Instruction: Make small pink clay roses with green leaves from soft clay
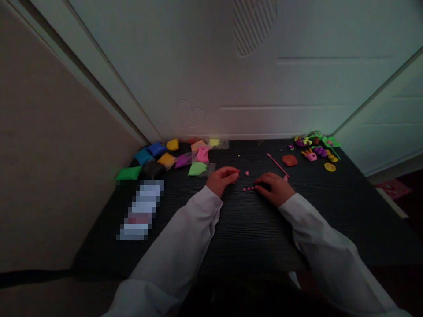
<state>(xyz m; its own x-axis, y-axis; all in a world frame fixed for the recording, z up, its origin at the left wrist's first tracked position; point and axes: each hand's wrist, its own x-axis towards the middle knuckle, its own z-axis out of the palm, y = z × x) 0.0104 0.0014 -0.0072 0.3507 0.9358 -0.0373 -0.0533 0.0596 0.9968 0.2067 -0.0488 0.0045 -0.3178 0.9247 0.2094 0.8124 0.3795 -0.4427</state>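
Note:
My left hand [223,180] is closed in a pinch over the table, with a bit of pink clay [237,175] showing at the fingertips. Just right of it, a pink clay lump [246,173] lies on the dark tabletop. My right hand [273,187] rests low on the table, thumb and forefinger drawn together at the right end of a short row of tiny pink clay balls [248,189]. Whatever is between those fingertips is too small to make out. Behind the right hand lies a thin pink modelling tool [278,165], its lower end near another pink piece [286,178].
Bags of coloured clay [167,160] line the back left, with a blurred-out phone-shaped object [141,210] before them. At the back right are a red-orange clay disc [290,160], a yellow disc [329,167] and several small clay figures [309,154]. A white panel [251,88] stands behind the table.

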